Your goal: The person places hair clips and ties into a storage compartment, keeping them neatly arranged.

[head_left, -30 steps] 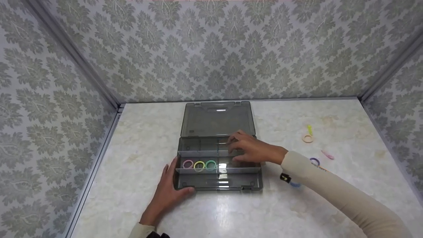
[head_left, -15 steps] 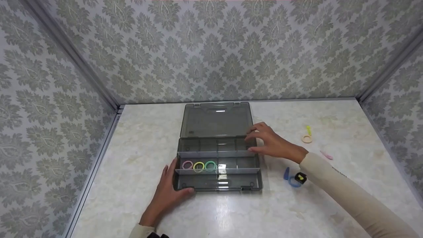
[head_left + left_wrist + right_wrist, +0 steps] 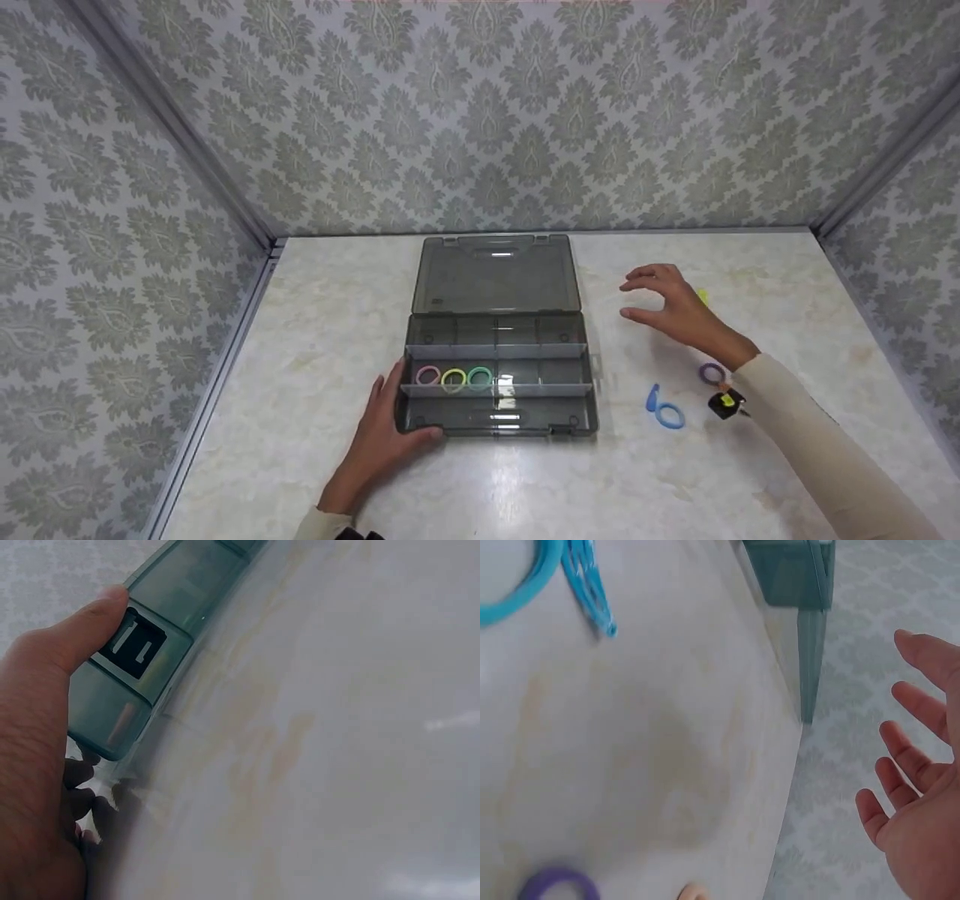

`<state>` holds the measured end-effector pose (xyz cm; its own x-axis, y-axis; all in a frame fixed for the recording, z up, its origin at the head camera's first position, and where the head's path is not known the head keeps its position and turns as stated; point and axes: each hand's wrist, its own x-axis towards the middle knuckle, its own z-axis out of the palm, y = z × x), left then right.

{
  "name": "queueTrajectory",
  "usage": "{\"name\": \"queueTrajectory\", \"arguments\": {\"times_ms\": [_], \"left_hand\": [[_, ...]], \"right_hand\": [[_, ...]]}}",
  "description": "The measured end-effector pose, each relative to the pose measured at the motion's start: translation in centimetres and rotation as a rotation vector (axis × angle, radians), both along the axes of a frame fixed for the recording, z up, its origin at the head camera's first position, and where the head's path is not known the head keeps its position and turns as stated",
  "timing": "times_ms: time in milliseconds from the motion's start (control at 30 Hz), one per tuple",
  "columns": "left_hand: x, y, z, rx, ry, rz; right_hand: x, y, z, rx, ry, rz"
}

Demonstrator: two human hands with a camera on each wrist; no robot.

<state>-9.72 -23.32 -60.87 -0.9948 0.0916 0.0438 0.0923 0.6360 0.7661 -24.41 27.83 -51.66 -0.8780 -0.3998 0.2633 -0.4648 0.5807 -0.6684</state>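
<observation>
A grey see-through compartment box (image 3: 536, 414) lies on the table with its lid (image 3: 495, 281) folded back. Its middle row holds a pink hair tie (image 3: 428, 367), a yellow hair tie (image 3: 442, 380) and a green hair tie (image 3: 479, 367), side by side. My left hand (image 3: 382, 431) holds the box's front left corner, thumb on the front wall and fingers along the left side. To the right of the box, my right hand (image 3: 675, 307) hovers over the table, fingers spread and nothing between them. In the right wrist view its palm and fingers (image 3: 913, 757) show bare.
Right of the box lie a blue hair clip (image 3: 652, 398), a blue hair tie (image 3: 670, 427) and a purple hair tie (image 3: 701, 373). A yellow clip (image 3: 703, 296) shows partly behind the right hand. Patterned wall panels (image 3: 495, 135) enclose the table's back and sides.
My right hand has left the box and moved right, towards the loose hair things. Its forearm now hides the pink clip and the peach hair tie. The left hand keeps its place.
</observation>
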Motion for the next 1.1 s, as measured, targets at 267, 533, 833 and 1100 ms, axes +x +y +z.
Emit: {"name": "queueTrajectory", "arguments": {"times_ms": [267,533,833,1100], "left_hand": [[-0.1,0.1,0.2,0.016,-0.045,0.014],[0.0,0.1,0.0,0.003,-0.043,0.019],[0.0,0.0,0.0,0.003,-0.062,0.025],[0.0,0.0,0.1,0.004,-0.087,0.025]], "right_hand": [[-0.3,4.0,-0.7,-0.047,-0.013,-0.128],[0.4,6.9,-2.5,-0.041,-0.13,-0.246],[1.7,9.3,-4.3,-0.027,-0.177,-0.333],[2.3,10.6,-5.3,0.007,-0.181,-0.371]]}}
